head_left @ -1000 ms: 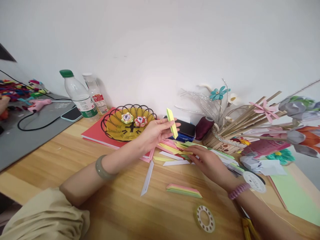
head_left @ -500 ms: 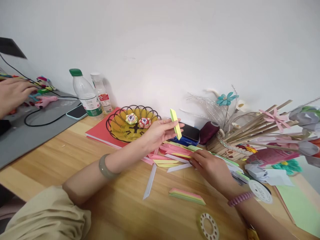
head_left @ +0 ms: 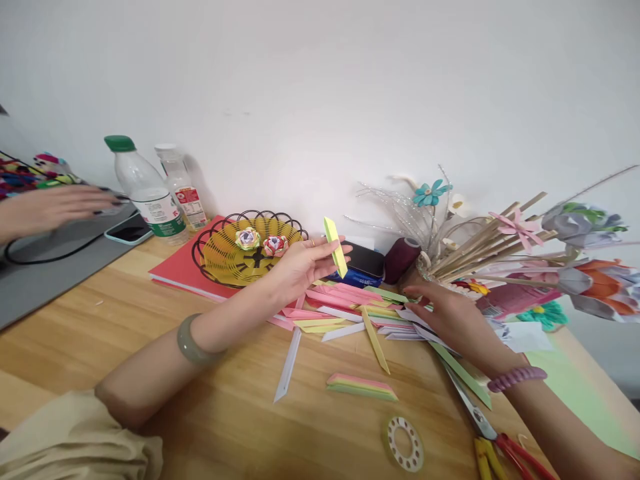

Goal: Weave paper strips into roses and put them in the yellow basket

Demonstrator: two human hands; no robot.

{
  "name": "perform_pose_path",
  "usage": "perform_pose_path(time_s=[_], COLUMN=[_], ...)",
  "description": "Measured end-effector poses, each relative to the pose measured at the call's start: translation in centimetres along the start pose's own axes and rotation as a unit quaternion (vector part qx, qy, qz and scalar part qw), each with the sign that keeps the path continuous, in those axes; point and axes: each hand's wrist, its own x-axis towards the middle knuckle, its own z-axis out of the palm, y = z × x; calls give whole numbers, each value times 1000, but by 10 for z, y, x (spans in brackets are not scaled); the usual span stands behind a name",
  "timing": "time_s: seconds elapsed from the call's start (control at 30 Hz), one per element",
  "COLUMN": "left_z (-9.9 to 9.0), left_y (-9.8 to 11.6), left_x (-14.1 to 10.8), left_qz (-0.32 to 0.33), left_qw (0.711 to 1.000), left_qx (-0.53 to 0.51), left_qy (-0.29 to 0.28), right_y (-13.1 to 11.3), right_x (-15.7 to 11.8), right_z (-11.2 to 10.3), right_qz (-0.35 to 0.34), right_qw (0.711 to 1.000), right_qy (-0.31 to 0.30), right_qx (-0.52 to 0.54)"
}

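In my left hand (head_left: 300,263) a folded yellow paper strip (head_left: 335,248) is pinched upright between thumb and fingers. My right hand (head_left: 453,317) hovers at the right end of a pile of folded paper strips (head_left: 345,295), pink, white, yellow and green. Its thumb and fingers are apart, with nothing visible between them. One yellow strip (head_left: 375,340) lies slanted in front of the pile, and a white strip (head_left: 287,367) lies further left. Nearer to me is a small stack of pink, yellow and green strips (head_left: 361,387).
Scissors (head_left: 477,420) and a tape roll (head_left: 404,443) lie near the front. A yellow basket (head_left: 220,263) holding two paper balls sits on a red book (head_left: 170,263). Bottles (head_left: 155,213) stand behind left, near another person's hand (head_left: 60,207). Paper flowers (head_left: 520,230) fill the right.
My right hand has moved right along the pile; a yellow strip now lies out in front of it. The scissors have come into view. My left hand still holds its strip.
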Motion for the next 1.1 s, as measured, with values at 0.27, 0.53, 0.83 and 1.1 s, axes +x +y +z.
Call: perform_pose_path(time_s=[0.27,0.53,0.83,1.1], left_z=[6,2,-1,1], left_y=[0,-2,-5,-5], left_x=[-4,-2,1,0], left_qz=[-18,-10,-6,-10], left_qw=[1000,1000,1000,1000], left_qx=[-2,5,5,-3], left_qy=[17,-2,-9,-4], right_y=[-12,-24,-23,-13], right_x=[3,14,23,18], right_z=[19,-10,-27,-26], right_qz=[21,34,37,9], right_qw=[992,992,994,994], right_qy=[-70,-21,31,44], right_qx=[-105,-119,-100,-103])
